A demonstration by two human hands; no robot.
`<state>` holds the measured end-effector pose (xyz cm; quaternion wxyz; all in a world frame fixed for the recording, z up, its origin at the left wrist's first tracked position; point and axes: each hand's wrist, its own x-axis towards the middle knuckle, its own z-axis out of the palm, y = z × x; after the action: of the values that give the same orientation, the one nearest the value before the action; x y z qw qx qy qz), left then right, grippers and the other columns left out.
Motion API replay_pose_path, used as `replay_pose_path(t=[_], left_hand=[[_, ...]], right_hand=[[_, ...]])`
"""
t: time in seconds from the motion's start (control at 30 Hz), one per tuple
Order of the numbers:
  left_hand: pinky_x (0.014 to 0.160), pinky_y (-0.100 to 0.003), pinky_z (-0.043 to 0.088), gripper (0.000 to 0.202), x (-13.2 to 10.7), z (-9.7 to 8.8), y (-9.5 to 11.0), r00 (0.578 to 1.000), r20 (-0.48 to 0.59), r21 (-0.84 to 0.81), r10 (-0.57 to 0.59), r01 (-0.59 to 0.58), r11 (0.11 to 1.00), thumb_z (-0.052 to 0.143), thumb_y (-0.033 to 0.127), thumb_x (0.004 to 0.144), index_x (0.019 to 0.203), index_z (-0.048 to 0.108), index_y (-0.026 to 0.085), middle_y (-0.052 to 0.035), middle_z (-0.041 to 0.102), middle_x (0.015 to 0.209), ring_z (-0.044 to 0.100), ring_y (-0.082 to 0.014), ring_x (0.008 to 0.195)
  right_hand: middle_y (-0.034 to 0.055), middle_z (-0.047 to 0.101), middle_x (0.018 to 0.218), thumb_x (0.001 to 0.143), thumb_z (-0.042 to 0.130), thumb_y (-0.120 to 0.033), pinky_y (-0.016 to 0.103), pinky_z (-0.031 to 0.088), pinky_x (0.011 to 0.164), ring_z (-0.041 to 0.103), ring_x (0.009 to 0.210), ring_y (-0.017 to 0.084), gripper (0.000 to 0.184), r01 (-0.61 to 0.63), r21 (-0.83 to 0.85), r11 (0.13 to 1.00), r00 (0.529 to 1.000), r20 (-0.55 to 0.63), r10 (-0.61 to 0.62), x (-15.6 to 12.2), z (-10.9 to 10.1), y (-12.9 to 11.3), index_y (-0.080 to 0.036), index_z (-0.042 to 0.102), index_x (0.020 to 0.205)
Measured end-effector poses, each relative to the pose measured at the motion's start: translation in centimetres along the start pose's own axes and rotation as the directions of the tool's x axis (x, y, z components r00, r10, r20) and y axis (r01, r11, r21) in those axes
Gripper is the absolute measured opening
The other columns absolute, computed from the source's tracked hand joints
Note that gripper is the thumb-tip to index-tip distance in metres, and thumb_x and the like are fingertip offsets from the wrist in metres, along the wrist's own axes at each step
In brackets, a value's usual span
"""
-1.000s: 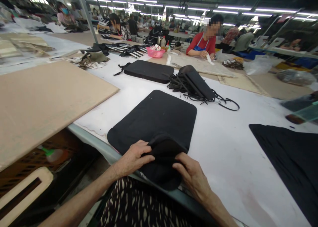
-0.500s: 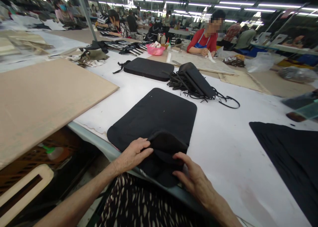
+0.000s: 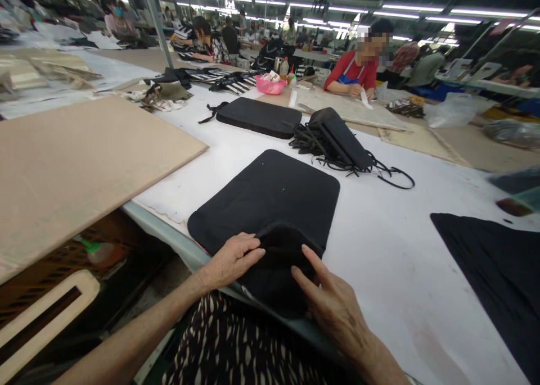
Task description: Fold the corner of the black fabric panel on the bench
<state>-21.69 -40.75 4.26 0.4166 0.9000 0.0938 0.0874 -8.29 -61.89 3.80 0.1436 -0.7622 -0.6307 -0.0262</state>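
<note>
A black fabric panel [image 3: 270, 191] with rounded corners lies at the table's front edge, its near end folded up into a raised flap. At the flap's left side my left hand [image 3: 232, 258] is closed, thumb and fingers pinching the cloth edge. My right hand [image 3: 333, 300] touches the flap's right side, its index finger and thumb apart on the cloth. Its other fingers are partly hidden. Beyond the panel sit a black padded piece [image 3: 257, 116] with a strap at its left end and a bundle of black strips [image 3: 310, 143] under a dark block [image 3: 340, 140].
A tan board [image 3: 97, 171] overhangs the left side of the white table [image 3: 379, 250]. More black fabric [image 3: 493, 278] lies at the right. A pink basket [image 3: 270, 85] stands farther back. Across the table a person in red [image 3: 350, 70] handles a white strip.
My right hand has shifted its fingers up and over the folded flap, which now looks flatter. My left hand keeps its pinch. The view has turned slightly left.
</note>
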Motion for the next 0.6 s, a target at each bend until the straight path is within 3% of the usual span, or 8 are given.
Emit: replay_pose_path(t=[0.17,0.37,0.47,0.6], left_hand=[[0.066,-0.026,0.032,0.036,0.0,0.0,0.0,1.0,0.005,-0.019,0.008,-0.008,1.0,0.037,0.028,0.092,0.058,0.033,0.016,0.0024,0.039,0.062,0.04,-0.013,0.066],[0.065,-0.026,0.03,0.037,-0.1,0.1,0.0,1.0,-0.001,-0.016,-0.001,0.001,1.0,0.038,0.028,0.092,0.058,0.032,0.016,0.0027,0.038,0.061,0.039,-0.0126,0.064],[0.065,-0.025,0.031,0.036,-0.1,0.1,-0.2,1.0,0.005,-0.012,0.005,-0.005,1.0,0.038,0.028,0.092,0.058,0.034,0.016,0.0025,0.04,0.063,0.04,-0.0125,0.065],[0.064,-0.025,0.03,0.036,-0.1,0.3,-0.4,1.0,-0.005,0.001,0.01,-0.01,1.0,0.039,0.028,0.092,0.059,0.034,0.015,0.0029,0.04,0.063,0.04,-0.012,0.065]], right_hand=[[0.0101,0.038,0.136,0.082,0.029,-0.006,0.03,0.047,0.057,0.058,0.066,0.015,0.04,-0.045,0.046,0.998,0.999,0.008,0.044,-0.2,-0.3,-0.2,-0.021,0.064,0.095],[0.0069,0.051,0.122,0.086,0.041,-0.02,0.027,0.051,0.07,0.062,0.083,0.016,0.021,-0.178,0.351,0.919,0.982,-0.003,0.191,1.3,-0.3,0.0,-0.02,0.06,0.079],[0.0065,0.052,0.119,0.086,0.043,-0.021,0.027,0.051,0.073,0.061,0.09,0.018,0.018,-0.189,0.369,0.91,0.979,0.001,0.203,1.9,-0.2,0.2,-0.019,0.058,0.076],[0.0068,0.055,0.112,0.087,0.043,-0.023,0.026,0.051,0.065,0.062,0.078,0.016,0.021,-0.137,0.335,0.932,0.982,-0.076,0.172,2.1,0.3,0.1,-0.018,0.055,0.071]])
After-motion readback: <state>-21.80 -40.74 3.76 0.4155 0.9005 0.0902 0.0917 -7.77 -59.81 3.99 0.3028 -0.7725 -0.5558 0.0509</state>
